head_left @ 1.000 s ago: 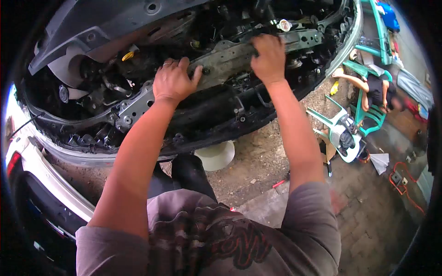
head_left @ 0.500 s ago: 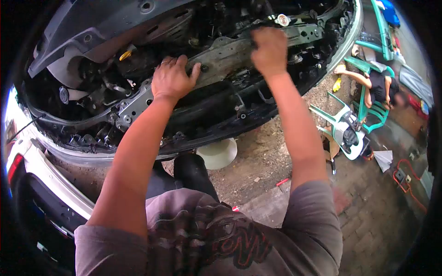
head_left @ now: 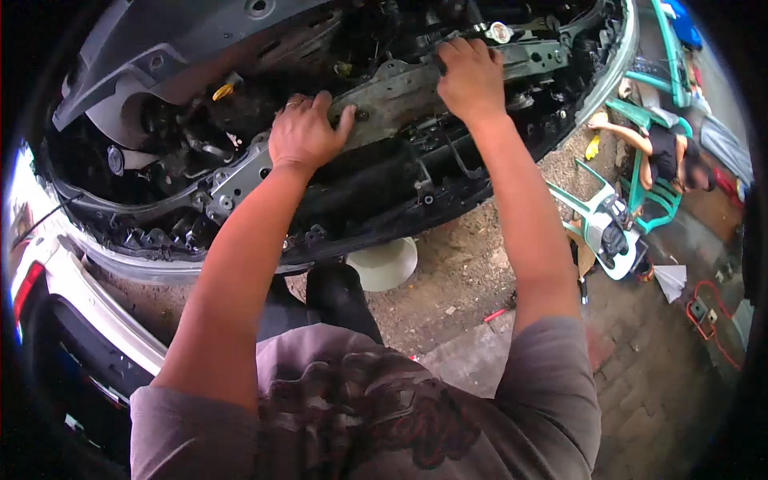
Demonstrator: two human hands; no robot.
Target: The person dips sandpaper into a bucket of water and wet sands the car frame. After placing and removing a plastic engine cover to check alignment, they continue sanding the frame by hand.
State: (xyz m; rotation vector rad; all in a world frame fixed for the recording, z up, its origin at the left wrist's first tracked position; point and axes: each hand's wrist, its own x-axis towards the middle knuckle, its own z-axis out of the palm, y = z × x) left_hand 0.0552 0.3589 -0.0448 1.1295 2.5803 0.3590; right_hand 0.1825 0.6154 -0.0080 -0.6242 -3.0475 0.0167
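A grey metal crossbar (head_left: 392,100) spans the front of an open car engine bay. My left hand (head_left: 308,132) lies on its left part, fingers over the far edge and thumb apart, holding nothing. Farther right, my right hand (head_left: 470,78) is curled at the bar's far edge around a dark thing, only partly visible and too hidden to name. Just beyond that hand sits a round cap (head_left: 500,32). A yellow handle (head_left: 225,90) shows in the engine bay to the left.
A white bucket (head_left: 388,264) stands on the ground below the bumper. At right a person (head_left: 668,156) is on a green chair (head_left: 660,206), near a white seat (head_left: 614,240). A red tool (head_left: 494,315) and orange cable (head_left: 714,340) lie on the ground. A white car panel (head_left: 96,308) is at left.
My right hand has shifted slightly along the bar's far edge, still curled. My left hand has stayed on the bar. The person at right has leaned, with the head lower and an arm moved.
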